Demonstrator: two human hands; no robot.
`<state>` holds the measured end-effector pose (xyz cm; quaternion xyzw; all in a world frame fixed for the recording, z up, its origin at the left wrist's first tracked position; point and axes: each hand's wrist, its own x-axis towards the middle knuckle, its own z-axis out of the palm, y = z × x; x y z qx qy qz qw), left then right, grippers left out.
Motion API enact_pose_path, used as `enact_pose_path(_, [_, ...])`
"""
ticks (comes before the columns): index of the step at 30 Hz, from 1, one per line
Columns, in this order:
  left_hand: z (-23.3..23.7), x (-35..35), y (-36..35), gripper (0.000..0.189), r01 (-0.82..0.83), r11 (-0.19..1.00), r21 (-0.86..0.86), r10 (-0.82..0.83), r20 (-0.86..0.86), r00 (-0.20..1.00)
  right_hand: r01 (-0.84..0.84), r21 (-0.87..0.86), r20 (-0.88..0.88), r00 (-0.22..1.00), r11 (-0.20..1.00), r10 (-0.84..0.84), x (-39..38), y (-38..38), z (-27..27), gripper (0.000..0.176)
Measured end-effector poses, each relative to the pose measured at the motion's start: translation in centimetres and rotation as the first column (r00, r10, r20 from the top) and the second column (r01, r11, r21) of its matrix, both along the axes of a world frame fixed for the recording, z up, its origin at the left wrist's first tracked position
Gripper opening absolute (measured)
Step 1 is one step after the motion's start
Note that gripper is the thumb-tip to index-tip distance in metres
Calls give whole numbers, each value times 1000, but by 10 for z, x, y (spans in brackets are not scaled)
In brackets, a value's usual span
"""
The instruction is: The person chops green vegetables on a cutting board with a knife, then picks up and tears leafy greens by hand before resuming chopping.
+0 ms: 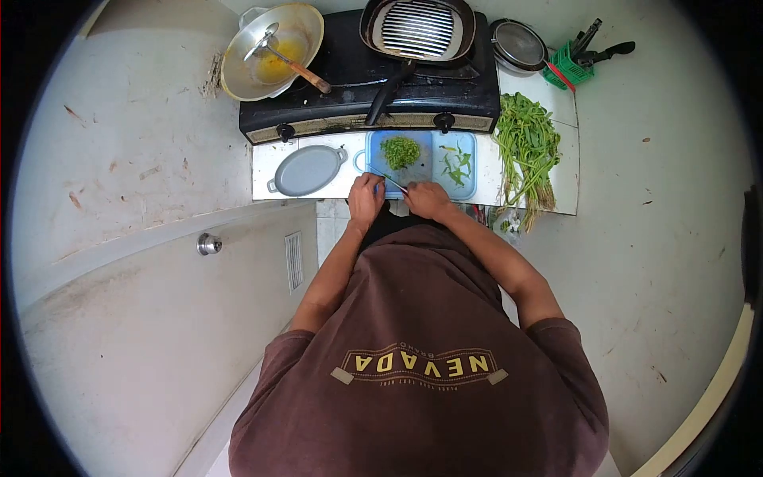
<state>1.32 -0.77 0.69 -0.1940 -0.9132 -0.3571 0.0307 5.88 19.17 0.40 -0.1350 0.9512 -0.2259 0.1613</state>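
My right hand [427,199] is closed around the handle of a knife [388,177], whose thin blade slants left across the near part of a blue cutting board [421,181]. Near the board's front left corner, my left hand [366,198] has its fingers bent together by the blade; what they hold, if anything, is too small to make out. A heap of finely chopped greens [400,152] lies on the board's far left part. Loose leaf pieces [455,168] are scattered over its lighter right side.
A leafy bunch with roots [528,147] lies right of the board; a grey oval plate [308,171] sits left. Behind is a black stove [342,91] carrying a wok [238,67] with a ladle [298,67] and a grill pan [417,32]. A green basket [568,67] holds knives.
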Motion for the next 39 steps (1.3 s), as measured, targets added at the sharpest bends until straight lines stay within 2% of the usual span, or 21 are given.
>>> enact_pose_path(3, [-3,2,-3,9,-12,1000,4,12,12,1000,63,5,77,995,998,-63,5,7,2,39])
enact_pose_path(6, [-4,3,0,9,-42,999,0,42,61,997,79,-5,67,995,997,-79,3,9,7,39])
enact_pose_path(12, [-6,0,-3,9,-32,999,-15,33,61,998,38,15,134,990,999,-40,1,5,20,38])
enact_pose_path(18, [-3,0,-4,10,4,999,-51,-2,44,999,15,-29,6,1000,999,-14,-1,-3,0,41])
enact_pose_path(25, [0,3,-5,8,18,994,-112,-28,-89,996,20,-3,65,998,1000,-19,1,8,6,40])
enact_pose_path(31, [-6,1,-5,6,0,999,-55,-1,-25,1000,30,2,42,999,1000,-30,-1,6,8,41])
enact_pose_path(39, [-4,1,-5,7,0,997,-72,0,-13,1000,56,-17,64,996,998,-54,0,5,13,42])
